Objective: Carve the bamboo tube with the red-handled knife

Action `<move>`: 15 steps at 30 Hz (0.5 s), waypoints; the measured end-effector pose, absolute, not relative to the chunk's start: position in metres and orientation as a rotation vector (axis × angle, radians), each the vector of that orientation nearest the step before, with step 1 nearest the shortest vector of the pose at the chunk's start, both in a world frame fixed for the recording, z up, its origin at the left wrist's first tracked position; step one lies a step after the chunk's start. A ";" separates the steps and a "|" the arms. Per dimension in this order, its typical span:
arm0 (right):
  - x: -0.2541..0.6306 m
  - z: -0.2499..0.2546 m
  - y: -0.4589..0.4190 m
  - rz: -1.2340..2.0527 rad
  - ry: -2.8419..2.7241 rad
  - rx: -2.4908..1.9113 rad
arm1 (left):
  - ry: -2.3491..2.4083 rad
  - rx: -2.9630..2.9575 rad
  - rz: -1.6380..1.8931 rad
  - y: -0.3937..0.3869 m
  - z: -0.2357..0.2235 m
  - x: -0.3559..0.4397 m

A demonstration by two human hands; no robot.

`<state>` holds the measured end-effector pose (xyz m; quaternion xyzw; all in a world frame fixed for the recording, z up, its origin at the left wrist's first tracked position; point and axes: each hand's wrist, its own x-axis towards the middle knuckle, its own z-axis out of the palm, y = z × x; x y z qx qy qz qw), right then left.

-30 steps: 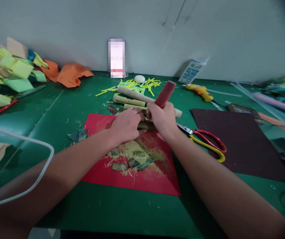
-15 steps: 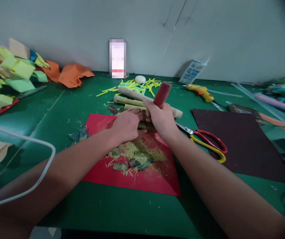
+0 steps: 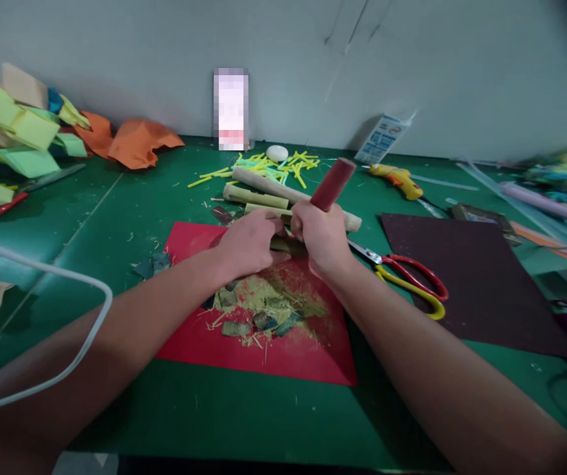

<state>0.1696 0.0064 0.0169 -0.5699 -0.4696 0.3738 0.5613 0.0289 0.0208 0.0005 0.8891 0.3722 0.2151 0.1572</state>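
Observation:
My right hand (image 3: 322, 237) is wrapped round the thick red handle (image 3: 333, 185) of a tool whose working end is hidden behind my fingers. The handle leans up and to the right. My left hand (image 3: 251, 245) presses a bamboo piece (image 3: 286, 244) down, fingers curled over it, close against my right hand. Beneath both lies a red sheet (image 3: 192, 349), strewn with dark green chips (image 3: 237, 328) and pale shavings (image 3: 258, 290). Several bamboo lengths (image 3: 256, 196) lie just behind my hands.
Scissors (image 3: 412, 277) with red and yellow handles lie to the right, partly over a dark sheet (image 3: 461, 277). Farther back are a yellow glue gun (image 3: 397, 181), yellow strips (image 3: 303, 165) and a lit phone (image 3: 231, 109). Folded paper (image 3: 26, 132) is heaped at left; a white cable (image 3: 100, 290) crosses nearby.
The red handle has tipped farther to the right in my right hand. My left hand stays on the bamboo piece. The whole view has shifted slightly.

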 end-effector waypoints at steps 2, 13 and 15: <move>0.170 0.018 0.004 0.925 -1.124 -1.340 | 1.062 2.552 0.611 0.021 0.001 0.029; 0.176 0.012 0.010 0.858 -1.100 -1.270 | 1.153 2.640 0.655 0.016 0.001 0.028; 0.176 0.013 0.009 0.857 -1.096 -1.275 | 1.166 2.652 0.636 0.015 0.005 0.027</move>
